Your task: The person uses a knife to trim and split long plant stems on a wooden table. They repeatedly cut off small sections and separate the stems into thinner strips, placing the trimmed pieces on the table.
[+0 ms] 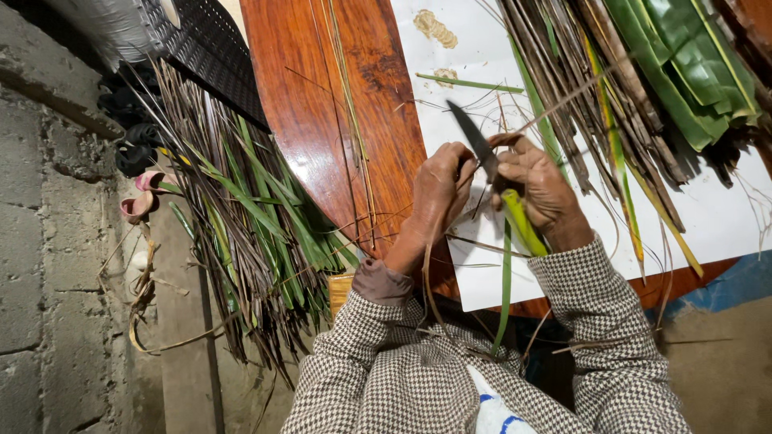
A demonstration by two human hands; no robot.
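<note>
Over the white sheet [482,72] on the counter [322,104], the left hand [438,197] is gripping a knife [474,141] while the right hand [543,189] is pinching a green leaf strip [523,225] beside it, apparently mid-stripping; steady blade control seems needed next.

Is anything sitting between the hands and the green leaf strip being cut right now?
Nothing visible does. The right hand already grips the green leaf strip, and the left hand holds the knife right beside it. Loose dry strands cross the white sheet nearby but do not block either hand.
</note>
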